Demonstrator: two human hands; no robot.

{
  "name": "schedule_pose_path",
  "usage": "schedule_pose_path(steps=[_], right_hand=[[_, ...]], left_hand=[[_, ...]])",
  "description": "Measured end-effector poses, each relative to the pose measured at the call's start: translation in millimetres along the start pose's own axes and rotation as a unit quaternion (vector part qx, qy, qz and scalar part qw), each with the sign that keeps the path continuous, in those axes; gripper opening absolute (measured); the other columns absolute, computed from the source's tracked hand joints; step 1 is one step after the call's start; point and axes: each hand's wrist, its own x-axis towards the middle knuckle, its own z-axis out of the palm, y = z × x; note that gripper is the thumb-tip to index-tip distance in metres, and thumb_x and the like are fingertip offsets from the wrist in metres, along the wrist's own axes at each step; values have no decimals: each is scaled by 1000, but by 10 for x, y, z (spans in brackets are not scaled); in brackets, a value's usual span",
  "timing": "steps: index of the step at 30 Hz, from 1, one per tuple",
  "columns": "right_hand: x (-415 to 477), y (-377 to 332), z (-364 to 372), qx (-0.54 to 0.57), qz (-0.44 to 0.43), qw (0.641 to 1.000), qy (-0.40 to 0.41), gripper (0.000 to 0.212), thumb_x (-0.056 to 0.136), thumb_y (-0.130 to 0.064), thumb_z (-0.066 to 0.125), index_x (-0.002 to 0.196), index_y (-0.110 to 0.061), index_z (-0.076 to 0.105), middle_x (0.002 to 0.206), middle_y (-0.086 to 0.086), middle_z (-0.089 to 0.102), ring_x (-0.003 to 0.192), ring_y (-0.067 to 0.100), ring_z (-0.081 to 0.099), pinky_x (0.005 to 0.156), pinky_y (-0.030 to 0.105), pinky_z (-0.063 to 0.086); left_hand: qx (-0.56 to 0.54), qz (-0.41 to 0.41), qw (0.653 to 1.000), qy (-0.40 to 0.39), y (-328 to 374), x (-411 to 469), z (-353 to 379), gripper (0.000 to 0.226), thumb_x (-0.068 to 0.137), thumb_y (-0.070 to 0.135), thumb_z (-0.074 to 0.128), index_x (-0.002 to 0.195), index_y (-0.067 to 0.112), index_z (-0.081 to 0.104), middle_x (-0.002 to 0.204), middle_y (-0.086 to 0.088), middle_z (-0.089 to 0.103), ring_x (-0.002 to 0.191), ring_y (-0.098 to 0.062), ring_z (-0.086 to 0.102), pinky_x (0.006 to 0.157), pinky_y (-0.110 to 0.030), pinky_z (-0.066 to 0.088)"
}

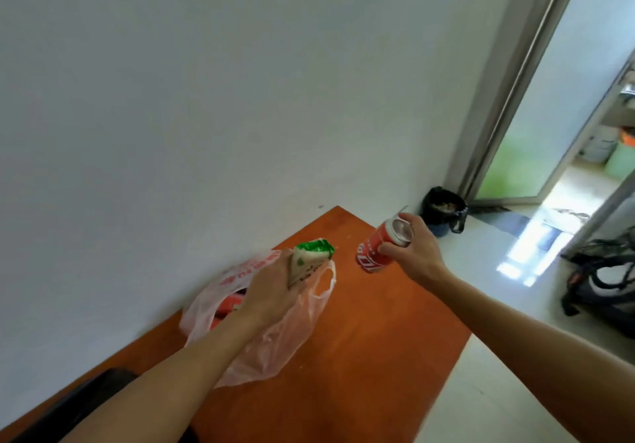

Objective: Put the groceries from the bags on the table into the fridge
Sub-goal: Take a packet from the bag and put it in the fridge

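**Now: a can in one hand, a packet in the other, no fridge in sight**

Head camera: at the centre of the frame the person's right hand is wrapped round the top end of a red can, which hangs tilted above the orange table. Left of centre, the left hand grips a green-and-white packet just over the mouth of a thin plastic bag, which lies on the table by the wall. More red items show through the bag's film. A black bin stands on the floor beyond the table's far corner, and a backpack lies at the right edge. The fridge is nowhere in the picture.

Both groceries look ready for the carry. It would go best with the can brought upright and held round its body, and with the packet, which looks soft, held lightly and lifted clear of the bag's handle loop so the bag does not trail after it. Since both hands are full, one item will likely have to be tucked or set down to open the fridge door.

The bag carries red print and the can white lettering, but both are too blurred to read. No brand can be told.
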Motion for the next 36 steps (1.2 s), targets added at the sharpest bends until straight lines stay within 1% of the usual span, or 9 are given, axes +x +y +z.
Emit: schedule_pose_path(steps=[5,7,11,15,20,24,27,30,36], right_hand=[[-379,252,-1094,10,22,993,118,61,65,-23,85,117,-20,55,101,-2,63,92,16,62,72,28,54],[-634,379,-1607,9,30,987,156,56,65,-21,86,113,-19,55,97,-2,63,88,13,62,68,24,51],[-1320,733,-2683,-2,52,972,231,51,68,-16,84,109,-20,54,92,-8,61,82,6,59,64,18,45],[-2108,1159,-3754,-35,84,949,302,50,66,-17,84,108,-23,57,92,-7,64,81,8,61,66,19,46],[-2962,1618,-4870,-41,129,923,359,61,58,-39,76,114,-26,56,100,-5,66,90,15,65,73,29,55],[-3395,1893,-5581,-47,150,894,421,54,70,-19,80,117,-25,55,103,-3,64,92,16,63,74,26,51],[-3575,2145,-6056,-57,169,872,455,57,72,-16,80,123,-23,55,105,-3,63,93,15,62,73,23,47],[-3599,2449,-6570,-80,182,853,483,59,70,-20,82,123,-23,57,106,-3,64,95,17,62,78,26,49],[-3222,2913,-7743,-99,185,837,505,55,72,-27,81,121,-26,57,108,-4,64,96,18,62,79,30,53]], left_hand=[[-13,40,999,-9,774,263,440,45,85,39,67,118,26,39,106,6,66,81,-12,64,67,-27,54],[-20,76,997,-21,1219,308,693,46,84,37,68,119,26,40,107,4,66,84,-13,64,67,-26,54],[-19,154,986,-62,2295,233,1333,40,87,37,66,108,25,35,103,0,65,71,-13,61,54,-20,50],[-52,208,970,-113,3443,-96,2062,43,85,39,67,109,24,35,106,-6,64,83,-23,64,67,-39,55],[-50,274,945,-173,4711,-581,2844,39,87,39,64,102,27,30,116,-6,64,88,-24,65,66,-30,51],[-44,331,921,-199,5519,-694,3343,38,88,43,61,100,29,28,113,-3,66,86,-22,65,64,-27,48],[-49,359,908,-212,6078,-612,3722,37,88,43,61,103,27,31,109,-5,67,84,-23,65,65,-30,50],[-70,378,897,-219,6644,-444,4147,44,87,39,63,117,20,37,114,-5,66,92,-24,65,67,-26,47],[-113,398,883,-223,7766,139,4964,38,86,39,65,107,22,38,114,-4,65,93,-22,65,67,-30,54]])
